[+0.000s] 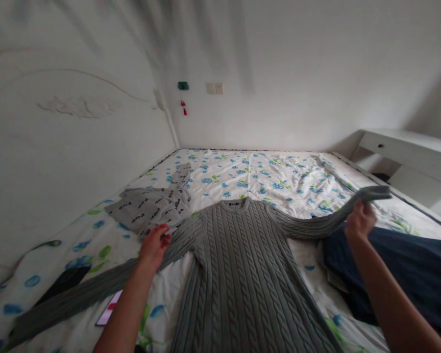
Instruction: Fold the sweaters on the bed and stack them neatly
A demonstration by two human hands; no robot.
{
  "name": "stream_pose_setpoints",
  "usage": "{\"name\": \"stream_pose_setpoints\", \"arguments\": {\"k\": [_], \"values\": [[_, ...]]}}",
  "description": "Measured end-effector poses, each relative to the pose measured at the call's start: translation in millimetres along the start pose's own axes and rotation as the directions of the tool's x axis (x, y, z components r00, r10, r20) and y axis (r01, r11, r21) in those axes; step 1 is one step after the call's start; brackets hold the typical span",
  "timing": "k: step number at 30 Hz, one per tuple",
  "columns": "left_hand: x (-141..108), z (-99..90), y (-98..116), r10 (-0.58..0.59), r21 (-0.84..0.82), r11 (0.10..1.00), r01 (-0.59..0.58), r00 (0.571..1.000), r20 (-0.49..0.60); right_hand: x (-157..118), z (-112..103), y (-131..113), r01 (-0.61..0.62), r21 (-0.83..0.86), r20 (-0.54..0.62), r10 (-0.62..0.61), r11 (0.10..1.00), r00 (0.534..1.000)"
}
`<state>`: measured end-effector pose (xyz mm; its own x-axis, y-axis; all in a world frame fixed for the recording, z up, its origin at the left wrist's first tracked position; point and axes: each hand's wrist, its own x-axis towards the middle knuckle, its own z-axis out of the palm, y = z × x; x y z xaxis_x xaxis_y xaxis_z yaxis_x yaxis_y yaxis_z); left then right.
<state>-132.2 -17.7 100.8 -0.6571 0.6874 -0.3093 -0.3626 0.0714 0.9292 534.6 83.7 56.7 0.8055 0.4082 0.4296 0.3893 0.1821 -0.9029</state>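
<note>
A grey cable-knit sweater [238, 274] lies front up on the bed, its neckline at the far side and its lower end running out of view. My right hand [360, 220] is closed around the right-side sleeve near the cuff, lifting that end above the bed. The other sleeve stretches out to the lower left, passing under my left arm. Above that sleeve hovers my left hand [155, 247], fingers loosely curled and apart, with nothing visible in them. Just beyond it lies a crumpled grey garment [143, 208] with black lettering.
Dark blue folded fabric [397, 269] lies under my right forearm. A phone with a lit screen [109, 310] and a black flat object [64, 282] are by the left sleeve. White walls border the floral bedsheet [235, 171]; a white cabinet [411, 157] stands right.
</note>
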Motion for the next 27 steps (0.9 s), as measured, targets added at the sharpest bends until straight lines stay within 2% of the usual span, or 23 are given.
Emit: {"name": "stream_pose_setpoints", "arguments": {"k": [2,3,4,5,6,7,8,9,10,11,12,13,15,17,18,21,23,24,27], "values": [[2.6,2.5,-4.7,-0.017,0.008,1.000,0.017,0.999,0.051,-60.6,47.2,-48.7,0.007,-0.063,0.164,0.004,0.998,0.986],[3.6,2.3,-7.9,-0.026,0.015,1.000,0.025,0.997,0.073,-98.6,69.3,-69.1,0.044,-0.068,0.262,-0.025,0.997,0.965],[4.8,1.4,-11.4,-0.036,0.026,0.999,0.034,0.995,0.090,-140.2,88.6,-85.4,0.102,-0.039,0.402,-0.078,0.994,0.912],[6.5,0.2,-15.0,-0.044,0.040,0.998,0.040,0.993,0.107,-183.4,103.6,-96.7,0.165,0.016,0.559,-0.146,0.986,0.816],[9.0,-1.3,-18.8,-0.050,0.057,0.997,0.043,0.991,0.124,-225.9,113.8,-102.6,0.226,0.077,0.699,-0.214,0.971,0.682],[12.2,-2.6,-22.7,-0.052,0.081,0.996,0.041,0.989,0.138,-265.3,118.9,-103.1,0.293,0.138,0.826,-0.273,0.946,0.492],[16.3,-3.8,-27.0,-0.048,0.113,0.993,0.032,0.988,0.149,-299.6,119.3,-98.7,0.347,0.167,0.896,-0.289,0.923,0.338],[20.9,-4.6,-31.8,-0.038,0.159,0.987,0.013,0.987,0.158,-327.1,115.8,-90.1,0.387,0.176,0.932,-0.279,0.905,0.230],[25.6,-4.9,-37.3,-0.019,0.227,0.974,-0.018,0.987,0.162,-346.8,109.4,-78.3,0.416,0.171,0.954,-0.256,0.893,0.158],[30.1,-4.6,-43.7,0.021,0.318,0.945,-0.073,0.986,0.165,-358.4,101.1,-64.3,0.443,0.158,0.966,-0.230,0.882,0.114],[33.8,-3.5,-51.1,0.086,0.429,0.890,-0.155,0.981,0.176,-362.1,91.8,-49.2,0.470,0.136,0.974,-0.204,0.872,0.096],[36.5,-1.5,-59.3,0.164,0.546,0.799,-0.254,0.964,0.209,-358.8,82.2,-33.6,0.496,0.110,0.979,-0.180,0.861,0.095],[38.5,5.3,-77.2,0.278,0.725,0.529,-0.441,0.897,0.343,-337.1,63.6,-3.0,0.546,0.049,0.980,-0.146,0.837,0.136],[37.6,15.2,-94.4,0.252,0.792,0.284,-0.541,0.839,0.483,-305.9,46.8,25.6,0.587,-0.031,0.968,-0.123,0.809,0.220],[37.1,20.5,-101.8,0.201,0.806,0.202,-0.556,0.829,0.521,-290.7,38.8,39.4,0.603,-0.085,0.955,-0.108,0.793,0.277],[40.6,32.7,-117.5,0.099,0.813,0.053,-0.579,0.814,0.573,-260.7,15.3,79.6,0.618,-0.268,0.887,-0.062,0.739,0.458],[47.5,35.0,-124.1,0.080,0.782,-0.013,-0.623,0.779,0.622,-258.1,0.3,103.9,0.598,-0.359,0.839,-0.034,0.717,0.543],[51.6,34.6,-126.9,0.069,0.758,-0.039,-0.652,0.755,0.652,-261.3,-6.3,114.2,0.586,-0.380,0.824,-0.025,0.716,0.565],[61.2,31.8,-134.6,0.026,0.692,-0.093,-0.716,0.693,0.721,-277.8,-19.2,134.3,0.559,-0.384,0.805,-0.030,0.735,0.592]]}}
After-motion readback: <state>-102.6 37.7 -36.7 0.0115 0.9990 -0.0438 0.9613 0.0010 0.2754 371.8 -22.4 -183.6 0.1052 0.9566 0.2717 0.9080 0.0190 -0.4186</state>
